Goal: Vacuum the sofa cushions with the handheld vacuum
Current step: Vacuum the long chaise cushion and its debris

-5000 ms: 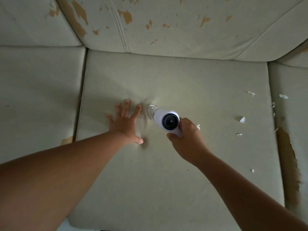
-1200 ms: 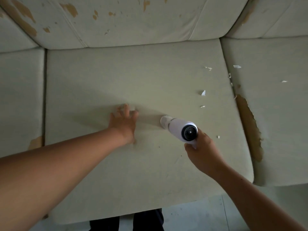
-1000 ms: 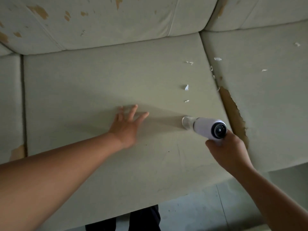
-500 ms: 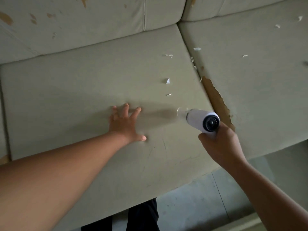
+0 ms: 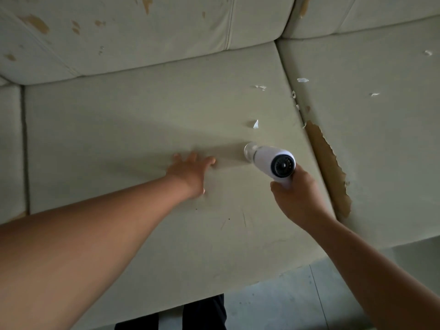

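Observation:
My right hand (image 5: 298,201) grips the handle of the white handheld vacuum (image 5: 273,161). Its clear nozzle (image 5: 249,151) touches the middle seat cushion (image 5: 119,120), pointing away from me and to the left. My left hand (image 5: 190,171) lies flat on that cushion, fingers spread, just left of the nozzle. A white scrap (image 5: 256,124) lies a little beyond the nozzle, and another scrap (image 5: 260,87) sits nearer the backrest. Several more white scraps (image 5: 302,80) are scattered on the right seat cushion (image 5: 381,139).
A torn brown patch (image 5: 329,167) runs along the edge of the right cushion, right of the vacuum. The backrest cushions (image 5: 142,39) show peeled brown spots. A grey tiled floor (image 5: 297,301) lies below the sofa's front edge, and dark trousers (image 5: 202,315) show at the bottom.
The small scrap that lay just beyond the nozzle half a second ago is gone, and the nozzle now sits about there. Over five seconds both hands worked rightward across the cushion.

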